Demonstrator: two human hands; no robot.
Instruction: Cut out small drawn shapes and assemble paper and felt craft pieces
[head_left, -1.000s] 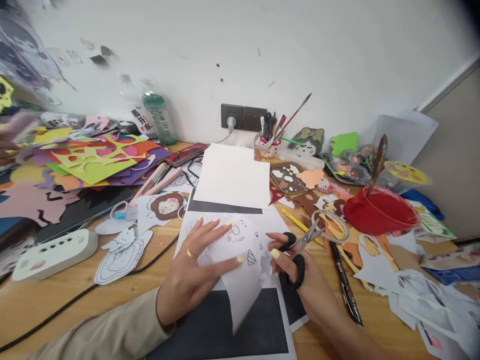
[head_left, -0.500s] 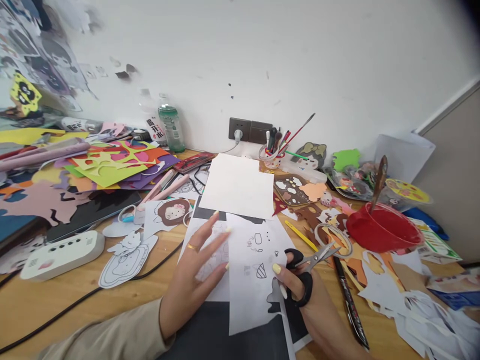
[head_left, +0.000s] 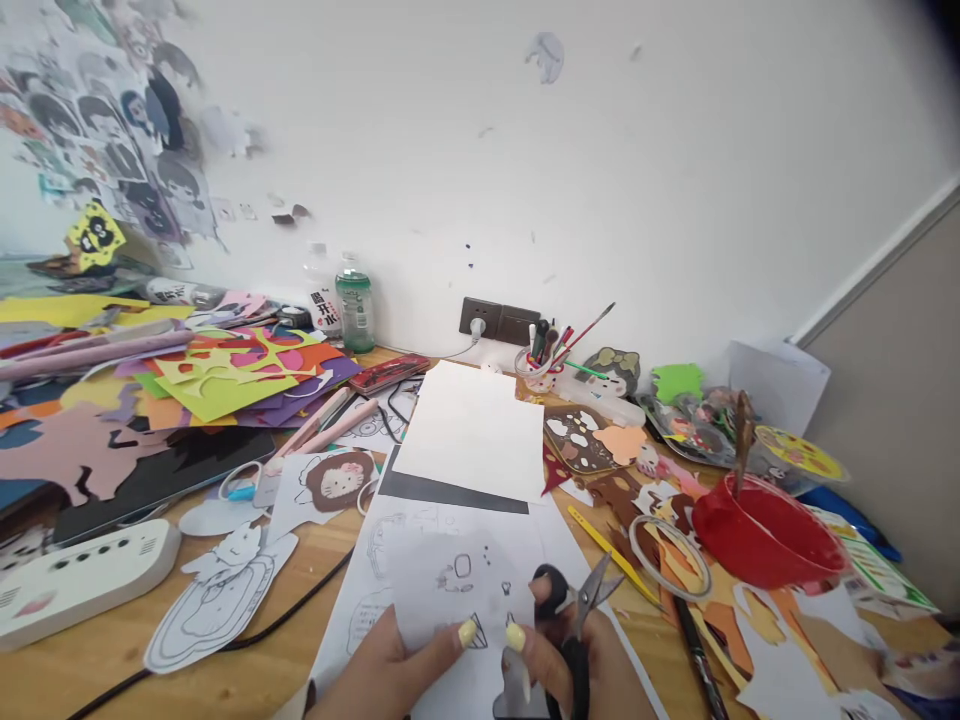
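Observation:
My left hand (head_left: 390, 668) sits at the bottom edge and pinches a white printed sheet (head_left: 457, 585) with small black drawings, thumb on top near a striped triangle. My right hand (head_left: 559, 655) grips black-handled scissors (head_left: 577, 620). Their blades point up and to the right, slightly apart, beside the sheet's right edge. Both hands are partly cut off by the frame's lower edge. Under them lie more printed pages on a wooden desk (head_left: 112, 665).
A blank white sheet (head_left: 472, 430) lies behind. A red bowl (head_left: 765, 535) with a brush stands right, beside a tape ring (head_left: 670, 543) and black pen (head_left: 697, 655). Coloured paper scraps (head_left: 217, 370), bottles (head_left: 352, 300), a white power strip (head_left: 75, 580) and a pen cup (head_left: 536, 365) are around.
The camera has tilted up, so the hands sit lower in view. My left hand moved from lying flat on the pages to pinching the sheet next to my right hand.

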